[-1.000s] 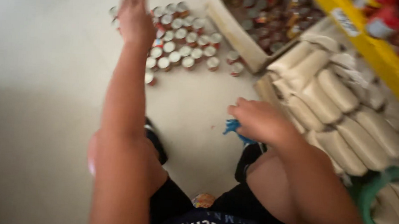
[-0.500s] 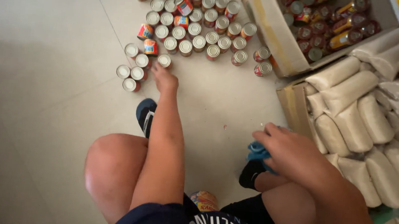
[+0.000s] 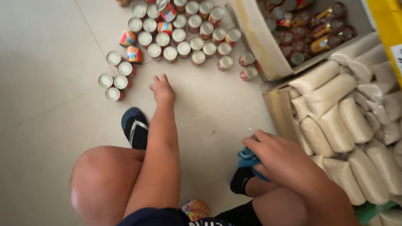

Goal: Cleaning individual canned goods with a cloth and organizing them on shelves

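I squat on a tiled floor. My left hand (image 3: 162,89) reaches forward, fingers apart and empty, a little short of a crowd of small tin cans (image 3: 178,35) standing on the floor. The nearest cans (image 3: 114,80) stand in a small cluster to its left. My right hand (image 3: 283,159) rests by my right knee, closed on a blue cloth (image 3: 246,157). One more can (image 3: 195,209) lies on the floor between my legs.
A cardboard box (image 3: 257,35) with several cans stands at the upper right. Beside it, another box (image 3: 279,109) and the floor hold many white filled bags (image 3: 344,126). A yellow shelf edge (image 3: 398,48) runs along the right. My blue sandal (image 3: 135,126) is ahead of my left knee.
My left hand has drawn back from the far cans toward me. The view has tilted down and closer. My right hand has stayed by the knee on the blue cloth.
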